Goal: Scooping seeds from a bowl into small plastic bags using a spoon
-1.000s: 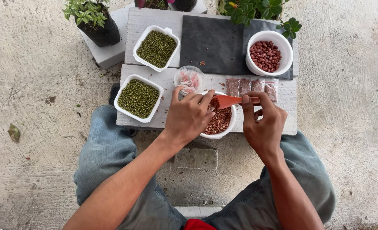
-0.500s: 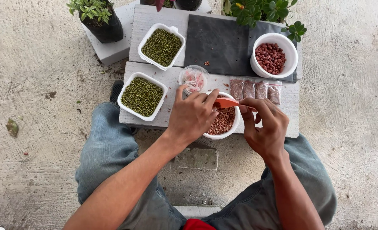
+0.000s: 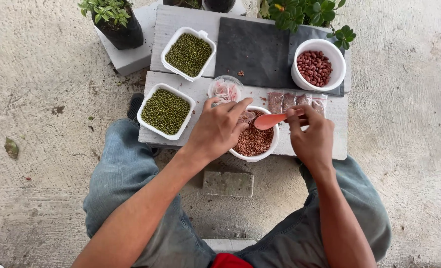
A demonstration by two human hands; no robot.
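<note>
Holding your right hand (image 3: 312,136) pinched on the orange plastic spoon (image 3: 272,120), your left hand (image 3: 215,130) gripping a small clear bag (image 3: 247,117), both over the round white bowl of reddish-brown seeds (image 3: 255,141), two white square tubs of green beans (image 3: 166,111) beside it

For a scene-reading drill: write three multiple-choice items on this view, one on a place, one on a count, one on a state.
1. Where is the round tub of red beans?
A. far right, on the dark mat
B. near left
C. on the ground

2. How many square tubs hold green beans?
A. one
B. two
C. four

3. What does the right hand hold?
A. nothing
B. a knife
C. an orange spoon

A: it sits on the mat's right end. B: two white tubs at left. C: fingers pinch its handle.
</note>
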